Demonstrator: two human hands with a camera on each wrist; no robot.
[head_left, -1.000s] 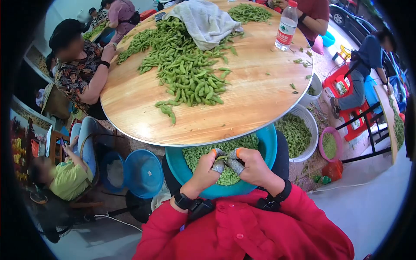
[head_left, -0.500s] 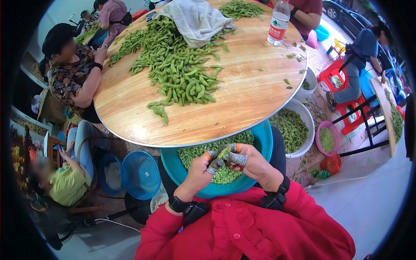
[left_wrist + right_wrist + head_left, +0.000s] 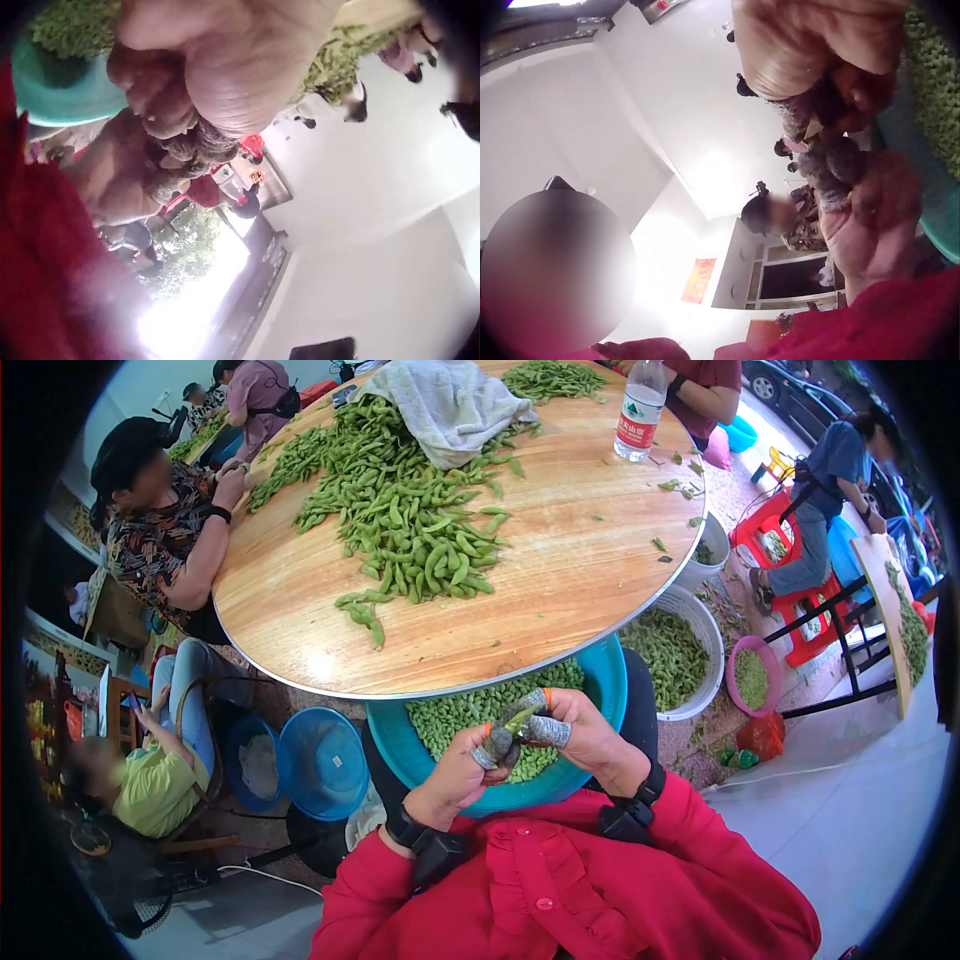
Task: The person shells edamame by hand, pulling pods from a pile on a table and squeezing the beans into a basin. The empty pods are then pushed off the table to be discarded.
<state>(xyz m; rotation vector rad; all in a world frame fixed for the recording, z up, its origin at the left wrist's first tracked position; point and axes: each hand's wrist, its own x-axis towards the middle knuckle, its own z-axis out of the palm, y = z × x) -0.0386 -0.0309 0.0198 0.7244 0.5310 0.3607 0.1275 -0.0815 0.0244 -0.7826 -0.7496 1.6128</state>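
One small green pod (image 3: 521,717) is up in the air between two hands, over a big blue-green tub (image 3: 608,685). The left hand (image 3: 450,775) pinches it with its thumb and finger close together. The right hand (image 3: 594,740) pinches it too, with its fingers bent in and only a narrow gap between the tips. The hands hide part of the pod, so I cannot tell just where each fingertip touches. Grey wraps (image 3: 547,731) cover some of the thumb and finger ends.

The pod looks very light, so a little pinch should be enough to hold it. Its skin is likely tough and bendy, and it may be slippery if it is wet, but I cannot see if it is. The beans inside are probably firm, yet a hard squeeze could squash or split them. A good place to hold it is near the ends, one hand at each, with a thumb on the seam. The wraps should help with grip, but may make it harder to feel. Pressing the fat middle too fast might shoot a bean out sideways.

Loose beans (image 3: 440,725) lie in the tub below. More pods (image 3: 425,540) sit heaped on the round wooden table (image 3: 560,570).
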